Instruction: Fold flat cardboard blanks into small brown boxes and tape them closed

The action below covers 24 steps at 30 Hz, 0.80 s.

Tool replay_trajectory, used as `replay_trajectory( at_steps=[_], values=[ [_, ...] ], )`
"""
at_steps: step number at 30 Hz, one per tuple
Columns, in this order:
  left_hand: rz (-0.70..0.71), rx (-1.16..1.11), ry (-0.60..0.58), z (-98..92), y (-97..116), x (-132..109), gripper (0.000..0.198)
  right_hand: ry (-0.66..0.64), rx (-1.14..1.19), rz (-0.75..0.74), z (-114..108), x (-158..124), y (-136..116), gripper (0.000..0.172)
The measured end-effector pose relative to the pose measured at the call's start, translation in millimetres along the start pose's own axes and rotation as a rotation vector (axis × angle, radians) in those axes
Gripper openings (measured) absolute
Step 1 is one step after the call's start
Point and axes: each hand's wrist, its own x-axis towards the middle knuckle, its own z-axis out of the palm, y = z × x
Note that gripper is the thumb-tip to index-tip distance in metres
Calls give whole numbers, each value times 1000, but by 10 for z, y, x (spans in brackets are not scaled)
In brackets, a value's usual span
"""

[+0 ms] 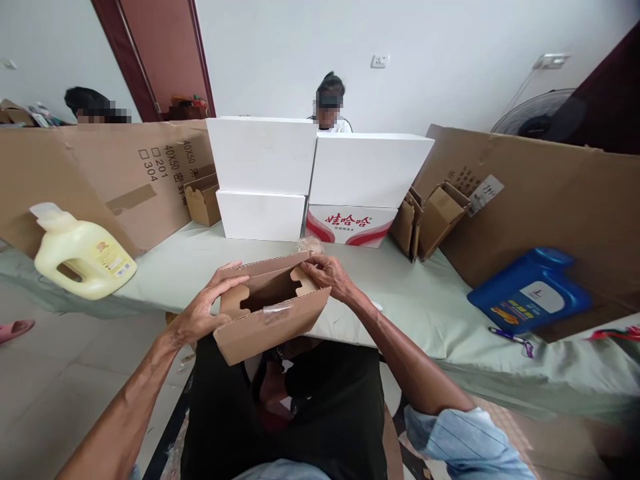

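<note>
Between my hands, partly over my lap at the table's front edge, tilts a brown cardboard box point(280, 328) with its top open and dark inside. My left hand point(206, 308) grips its left end, thumb on the near wall and fingers over the far side. At the opposite end, my right hand point(327, 273) pinches the box's right edge near a notched inner flap point(303, 283). A crumpled clear roll or wrap point(311, 245) lies just behind the box, partly hidden by it.
White boxes point(263, 157) stand stacked at the back, one with red print point(353, 225). Cardboard panels point(545, 207) flank both sides. A yellow jug point(83, 257) stands left; a blue bottle point(530, 290) and purple pen point(511, 339) lie right. Smaller cartons point(443, 217) lean behind. Two people sit beyond.
</note>
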Motion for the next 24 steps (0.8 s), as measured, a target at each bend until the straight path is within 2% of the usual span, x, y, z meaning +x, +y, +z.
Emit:
replay_trajectory(
  at_steps=[3, 5, 8, 10, 12, 14, 18, 21, 24],
  values=[
    [30, -107, -58, -53, -2, -67, 111, 0, -23, -9, 4, 24, -12, 46],
    [24, -43, -65, -64, 21, -103, 115, -5, -30, 3, 9, 54, 2, 43],
    [-39, 110, -5, -39, 79, -110, 90, -15, -26, 17, -35, 92, -15, 41],
    [-44, 142, 43, -14, 96, -81, 72, 40, -26, -11, -117, 90, -98, 43],
    [-19, 149, 73, 5, 84, -35, 65, 113, -32, -77, -225, 60, -250, 47],
    [4, 160, 86, 15, 61, 17, 61, 114, -45, -179, -329, 13, -448, 50],
    [40, 184, 73, 26, 73, 133, 55, -71, -114, -365, -416, -46, -795, 45],
    [69, 217, 79, 46, 134, 207, 50, -233, -174, -345, -348, -31, -876, 39],
    [134, 277, 109, 88, 175, 235, 43, -333, -188, -277, -233, 8, -824, 27]
  ],
)
